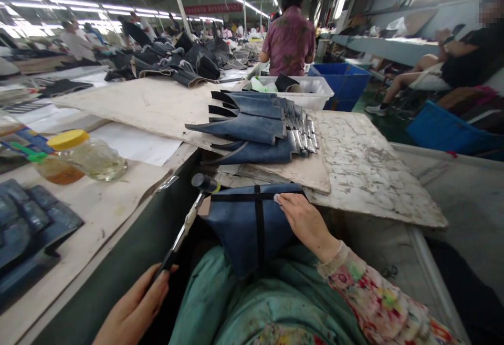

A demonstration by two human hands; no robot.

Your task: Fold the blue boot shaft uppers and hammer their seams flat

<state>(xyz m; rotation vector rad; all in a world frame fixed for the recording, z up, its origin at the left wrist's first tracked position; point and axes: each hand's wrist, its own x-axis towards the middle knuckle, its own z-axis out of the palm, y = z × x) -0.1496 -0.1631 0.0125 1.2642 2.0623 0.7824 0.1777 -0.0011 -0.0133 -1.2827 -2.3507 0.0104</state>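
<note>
My left hand (144, 298) is wrapped round the dark handle of a hammer (188, 224). Its black head, with a yellow-green band, is beside the left end of a blue leather piece (236, 224). That piece drapes down over my lap and carries crossing black strips (258, 213). My right hand (307, 221) lies on the piece's upper right part, fingers stretched out and pressed down near the strip. Something white covers a fingertip there; my thumb is hidden.
A stack of similar blue pieces (252, 119) lies on a worn board (366, 161) ahead. To the left are a yellow-lidded jar (94, 156) and more blue pieces (27, 229). Farther off are a white bin (315, 90), a blue crate (340, 82) and a person in a purple shirt (289, 40).
</note>
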